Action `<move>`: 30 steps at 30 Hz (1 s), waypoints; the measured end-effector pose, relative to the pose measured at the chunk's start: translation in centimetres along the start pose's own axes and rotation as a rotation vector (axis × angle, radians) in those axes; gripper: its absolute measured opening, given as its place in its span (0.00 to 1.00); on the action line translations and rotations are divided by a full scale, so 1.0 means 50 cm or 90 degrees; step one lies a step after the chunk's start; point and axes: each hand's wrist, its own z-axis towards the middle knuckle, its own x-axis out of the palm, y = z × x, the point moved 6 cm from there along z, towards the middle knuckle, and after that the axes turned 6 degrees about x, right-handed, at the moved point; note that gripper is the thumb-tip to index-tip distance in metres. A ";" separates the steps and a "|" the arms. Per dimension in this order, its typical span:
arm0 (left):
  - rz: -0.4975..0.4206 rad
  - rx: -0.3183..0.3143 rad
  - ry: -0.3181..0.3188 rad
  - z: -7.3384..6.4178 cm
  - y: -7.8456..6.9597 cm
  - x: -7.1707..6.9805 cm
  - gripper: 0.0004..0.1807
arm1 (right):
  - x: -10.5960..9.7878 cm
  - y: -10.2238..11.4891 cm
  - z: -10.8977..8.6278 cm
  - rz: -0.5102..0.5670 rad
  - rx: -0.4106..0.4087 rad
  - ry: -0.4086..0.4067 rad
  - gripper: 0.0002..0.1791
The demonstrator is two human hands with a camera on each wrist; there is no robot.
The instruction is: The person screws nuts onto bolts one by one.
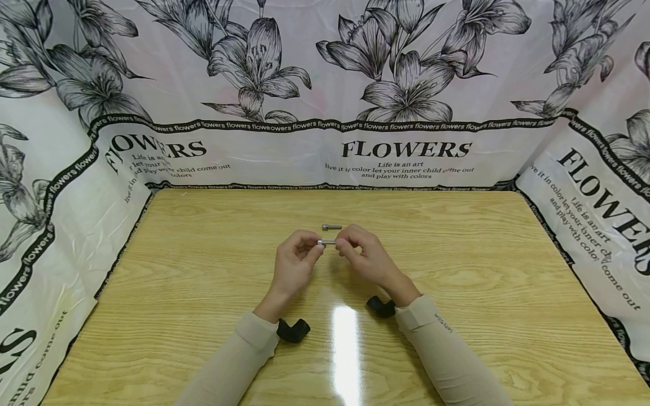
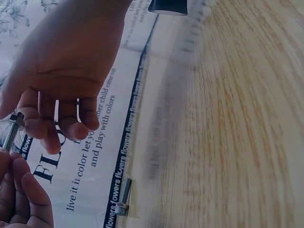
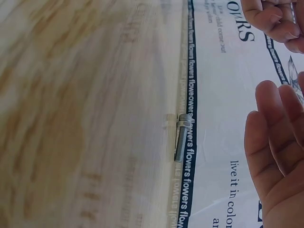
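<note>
Both hands meet over the middle of the table on one silver bolt (image 1: 327, 242), which lies level between them in the head view. The left hand (image 1: 296, 262) pinches it at the head end between thumb and index finger. At the other end, the right hand (image 1: 367, 256) grips the tip of the shank with thumb and fingers. Seen from the left wrist, a nut (image 2: 17, 122) sits on the threaded bolt close to its head. Just beyond the fingers, a second bolt (image 1: 332, 227) with a nut near its head lies on the table.
The wood-grain table (image 1: 203, 237) carries a bright light reflection near its front. Black elbow-shaped pieces show beside the left wrist (image 1: 293, 331) and the right wrist (image 1: 381, 307). A white flower-printed cloth (image 1: 284, 152) hangs around the back and sides.
</note>
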 end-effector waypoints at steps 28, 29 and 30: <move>0.000 0.013 0.002 -0.001 -0.002 0.000 0.07 | 0.003 -0.013 -0.006 0.042 0.046 0.018 0.12; 0.000 0.012 0.002 0.000 -0.002 0.000 0.07 | 0.002 -0.011 -0.005 0.039 0.036 0.014 0.11; -0.002 0.013 0.001 0.000 -0.002 0.000 0.07 | 0.002 -0.010 -0.004 0.036 0.024 0.011 0.10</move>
